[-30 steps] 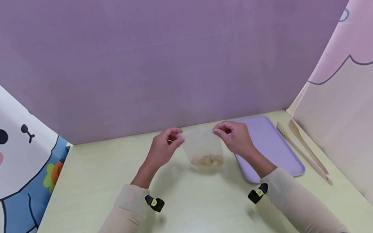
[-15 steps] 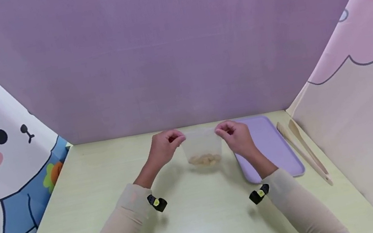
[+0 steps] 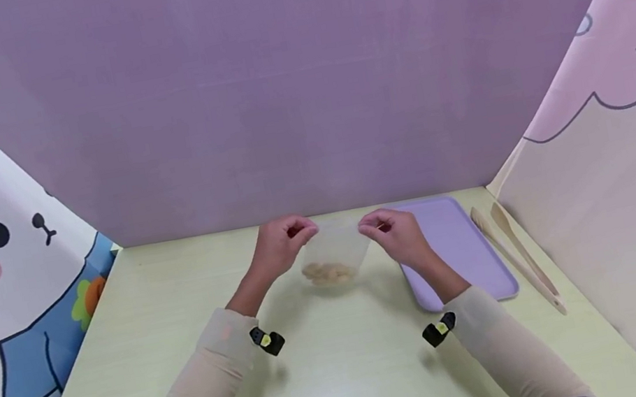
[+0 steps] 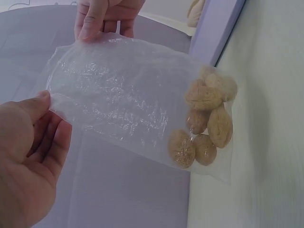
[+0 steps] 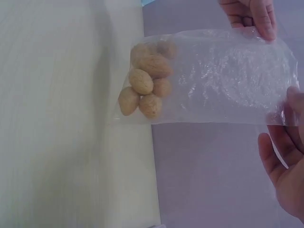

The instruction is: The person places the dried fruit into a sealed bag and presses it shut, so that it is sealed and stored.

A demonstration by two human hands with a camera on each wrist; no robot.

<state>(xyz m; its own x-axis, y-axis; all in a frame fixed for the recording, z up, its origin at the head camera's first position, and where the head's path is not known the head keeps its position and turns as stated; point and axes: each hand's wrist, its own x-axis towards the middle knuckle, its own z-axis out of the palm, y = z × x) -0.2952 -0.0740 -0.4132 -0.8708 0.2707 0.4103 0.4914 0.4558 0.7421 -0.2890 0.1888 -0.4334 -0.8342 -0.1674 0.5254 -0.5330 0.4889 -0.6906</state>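
Observation:
A clear plastic bag (image 3: 335,241) hangs above the table, its top edge stretched between both hands. Several walnuts (image 4: 206,116) lie bunched in the bottom of the bag, brown and wrinkled. My left hand (image 3: 281,244) pinches one upper corner between thumb and fingers. At the opposite upper corner, my right hand (image 3: 398,235) pinches the film the same way. From the right wrist, the walnuts (image 5: 147,78) show through the bag's far end from the fingers. In the head view the bag slants, with its bottom toward the left.
A purple tray (image 3: 458,252) lies on the pale table (image 3: 337,379) behind the right hand. Right of it are two long wooden utensils, a spoon-like one (image 3: 504,222) and one with a twisted-looking end (image 3: 485,226). A purple backdrop (image 3: 298,88) rises at the table's back edge.
The bag's bottom has swung left with the walnuts, from nearly straight down to a slant. The right hand has shifted slightly left. Both hands have kept their pinch.

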